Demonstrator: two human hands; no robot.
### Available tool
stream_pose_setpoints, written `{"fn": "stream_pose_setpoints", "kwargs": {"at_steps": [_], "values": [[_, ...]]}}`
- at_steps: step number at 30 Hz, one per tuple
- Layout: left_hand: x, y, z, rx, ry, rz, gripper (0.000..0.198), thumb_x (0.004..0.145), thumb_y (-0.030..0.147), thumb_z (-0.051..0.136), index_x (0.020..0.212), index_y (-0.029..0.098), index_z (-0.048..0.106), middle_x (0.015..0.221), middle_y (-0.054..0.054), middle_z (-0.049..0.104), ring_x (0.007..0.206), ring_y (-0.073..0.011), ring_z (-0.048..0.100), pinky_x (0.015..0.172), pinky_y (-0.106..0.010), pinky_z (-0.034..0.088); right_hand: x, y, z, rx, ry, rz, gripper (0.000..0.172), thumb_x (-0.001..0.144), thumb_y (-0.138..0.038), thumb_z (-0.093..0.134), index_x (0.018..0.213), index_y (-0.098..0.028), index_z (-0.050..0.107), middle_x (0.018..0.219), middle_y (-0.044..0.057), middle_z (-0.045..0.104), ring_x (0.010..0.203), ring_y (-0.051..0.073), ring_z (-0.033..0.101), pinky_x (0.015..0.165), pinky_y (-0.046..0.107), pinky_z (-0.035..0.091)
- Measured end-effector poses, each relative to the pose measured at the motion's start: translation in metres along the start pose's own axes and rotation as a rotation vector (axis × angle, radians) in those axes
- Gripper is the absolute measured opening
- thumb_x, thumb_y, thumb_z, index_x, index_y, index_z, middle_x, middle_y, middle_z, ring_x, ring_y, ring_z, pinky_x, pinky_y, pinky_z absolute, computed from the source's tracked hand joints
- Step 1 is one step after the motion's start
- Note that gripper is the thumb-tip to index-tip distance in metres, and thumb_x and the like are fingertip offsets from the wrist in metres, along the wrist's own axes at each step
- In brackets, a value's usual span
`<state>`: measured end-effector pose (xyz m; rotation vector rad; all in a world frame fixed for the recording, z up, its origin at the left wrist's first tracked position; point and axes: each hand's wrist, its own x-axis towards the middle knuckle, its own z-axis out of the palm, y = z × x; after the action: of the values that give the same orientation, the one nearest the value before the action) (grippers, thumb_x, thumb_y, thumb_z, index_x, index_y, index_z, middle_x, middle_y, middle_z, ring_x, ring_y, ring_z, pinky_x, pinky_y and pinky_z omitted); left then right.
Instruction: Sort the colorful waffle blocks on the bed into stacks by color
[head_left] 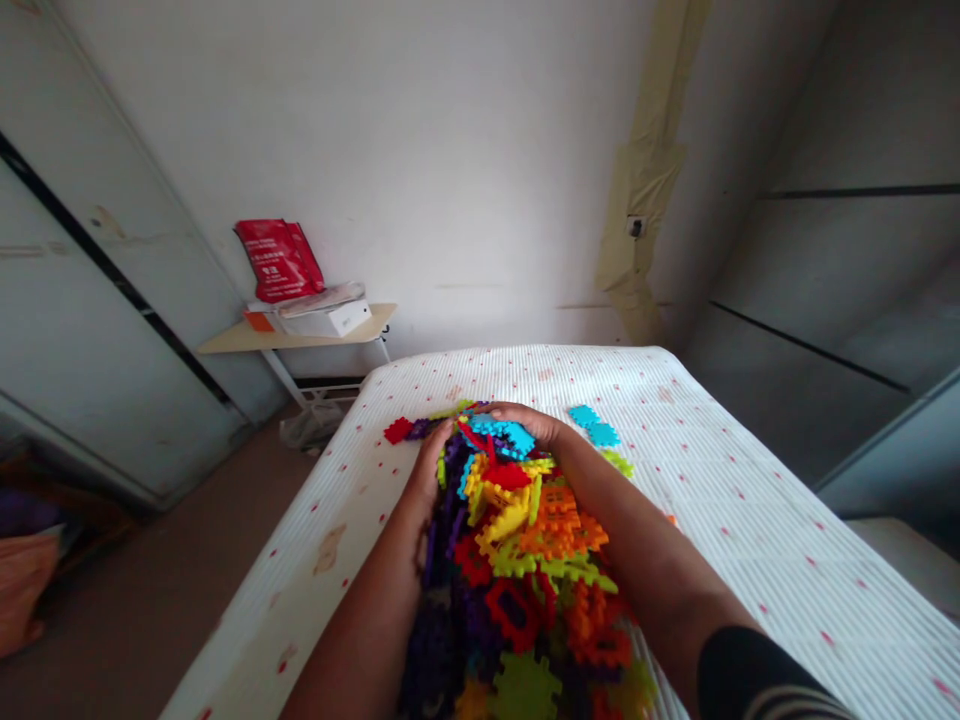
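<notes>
A heap of interlocking plastic building pieces (517, 515) in red, yellow, orange, green, blue and purple lies between my forearms. My left hand (439, 445) is curved against the heap's far left side, its fingers partly hidden by the pieces. Around the far right end bends my right hand (529, 420), with its fingers reaching over the back, beside some light blue pieces (502, 435). Both hands cup the far end of the heap from either side. A red piece (399, 431) lies just beyond my left hand, and loose blue pieces (594, 425) lie right of my right hand.
The heap rests on a bed-like surface with a white patterned cover (705, 530). Behind it on the left, a small table (300, 340) holds a white box (330, 315) and a red bag (277, 260). A wall stands at the back, with a taped socket (636, 227).
</notes>
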<state>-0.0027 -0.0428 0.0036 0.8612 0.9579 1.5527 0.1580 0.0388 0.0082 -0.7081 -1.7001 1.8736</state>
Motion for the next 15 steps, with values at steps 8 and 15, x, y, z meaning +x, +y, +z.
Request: {"fn": "stream_pose_setpoints", "kwargs": {"at_steps": [8, 15], "values": [[0.001, 0.015, 0.027, -0.299, -0.037, -0.047, 0.039, 0.076, 0.046, 0.056, 0.097, 0.015, 0.064, 0.085, -0.005, 0.071, 0.086, -0.0215, 0.067, 0.078, -0.033, 0.051, -0.001, -0.022, 0.003, 0.161, 0.036, -0.228, 0.041, 0.060, -0.045, 0.071, 0.087, -0.016, 0.065, 0.082, 0.003, 0.068, 0.072, 0.017, 0.060, 0.071, 0.029, 0.048], [-0.032, 0.015, 0.027, -0.046, -0.184, 0.094, 0.050, 0.082, 0.054, 0.044, 0.111, 0.017, 0.060, 0.095, -0.008, 0.069, 0.087, -0.0213, 0.064, 0.076, -0.034, 0.049, -0.059, -0.043, 0.021, -0.094, -0.016, -0.265, 0.031, 0.070, -0.031, 0.068, 0.099, -0.020, 0.064, 0.096, 0.001, 0.064, 0.086, 0.016, 0.058, 0.081, 0.032, 0.045]]}}
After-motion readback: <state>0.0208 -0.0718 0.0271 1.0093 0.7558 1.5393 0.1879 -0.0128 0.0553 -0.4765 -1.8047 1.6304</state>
